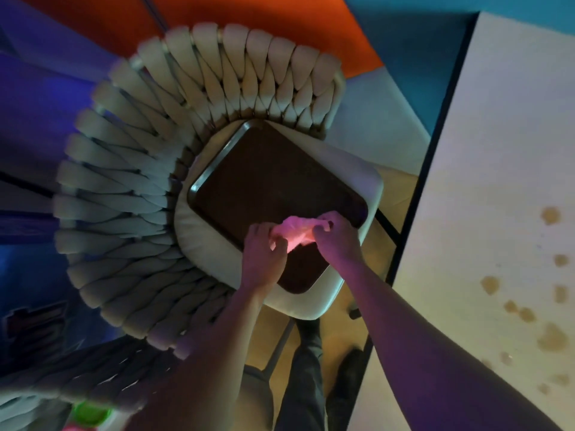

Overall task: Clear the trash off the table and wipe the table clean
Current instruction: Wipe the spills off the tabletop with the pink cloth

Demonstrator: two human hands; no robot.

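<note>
A pink cloth (294, 233) is bunched between both hands, held above the near edge of a dark brown tray (273, 194). The left hand (264, 247) pinches 1 end with curled fingers and the right hand (334, 236) grips the other, pulling it slightly taut; this looks like gathering or folding the cloth into a pad ready for wiping. The tray lies flat on the pale seat cushion of a chair (174, 157) with a thick woven backrest, probably parked there to keep the table free. To the right, the white table (497, 150) with a dark edge shows several brownish spill spots (550, 334), so the wiping seems not yet done. Below are a tan floor, dark trousers and shoes; behind, orange and blue wall panels.
</note>
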